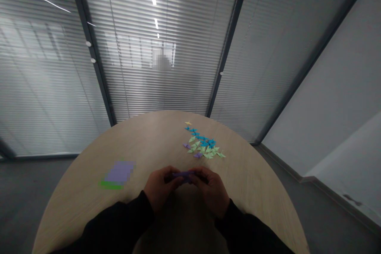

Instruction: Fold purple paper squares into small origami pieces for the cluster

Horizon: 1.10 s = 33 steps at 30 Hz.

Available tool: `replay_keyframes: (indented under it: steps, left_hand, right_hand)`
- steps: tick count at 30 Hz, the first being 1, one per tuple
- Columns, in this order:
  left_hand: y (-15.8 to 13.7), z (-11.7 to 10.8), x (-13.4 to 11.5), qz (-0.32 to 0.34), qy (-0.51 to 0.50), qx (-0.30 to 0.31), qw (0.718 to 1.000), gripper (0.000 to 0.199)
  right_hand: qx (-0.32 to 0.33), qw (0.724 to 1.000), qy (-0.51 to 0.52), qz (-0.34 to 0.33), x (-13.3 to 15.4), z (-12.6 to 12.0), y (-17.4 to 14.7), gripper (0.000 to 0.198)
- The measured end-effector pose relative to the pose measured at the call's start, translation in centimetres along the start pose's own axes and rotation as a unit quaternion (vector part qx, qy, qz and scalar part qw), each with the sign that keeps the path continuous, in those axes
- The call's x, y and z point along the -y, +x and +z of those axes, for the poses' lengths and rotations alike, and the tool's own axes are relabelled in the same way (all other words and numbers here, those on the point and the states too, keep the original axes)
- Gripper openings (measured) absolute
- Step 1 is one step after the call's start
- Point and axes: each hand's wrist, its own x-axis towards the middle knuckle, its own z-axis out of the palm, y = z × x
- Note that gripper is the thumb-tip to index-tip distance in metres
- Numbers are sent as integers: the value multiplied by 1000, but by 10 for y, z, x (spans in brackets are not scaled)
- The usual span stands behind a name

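Note:
Near the front of the round table, a small folded piece of purple paper (185, 174) is pinched between my two hands. My left hand (162, 185) grips its left end with thumb and fingers. At the right end, my right hand (210, 187) holds it the same way, and the fingers cover much of the paper. Just beyond my hands lies a cluster of small folded paper figures, with light green ones (208, 152), blue ones (205, 141), purple ones (198, 155) and a single yellow one (188, 123).
The round wooden table (143, 135) has a curved edge all round. A stack of square paper (119, 172), purple on top with green below, lies to the left. Behind the table stand glass panels with blinds (160, 87); a white wall (336, 119) rises at the right.

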Motion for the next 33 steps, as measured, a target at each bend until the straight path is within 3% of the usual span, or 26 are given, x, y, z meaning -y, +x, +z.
replay_keyframes:
  steps: [10, 25, 33]
  left_hand:
    - [-2, 1, -6, -9, -4, -7, 1000, 39]
    - [-5, -1, -12, 36, 44, 17, 998, 30]
    - [-4, 2, -9, 46, 81, -12, 996, 28]
  right_hand:
    - [-4, 1000, 1, 2, -1, 0, -1, 20]
    - [-28, 999, 28, 33, -5, -1, 3, 24]
    - [-33, 999, -9, 22, -2, -2, 3, 25]
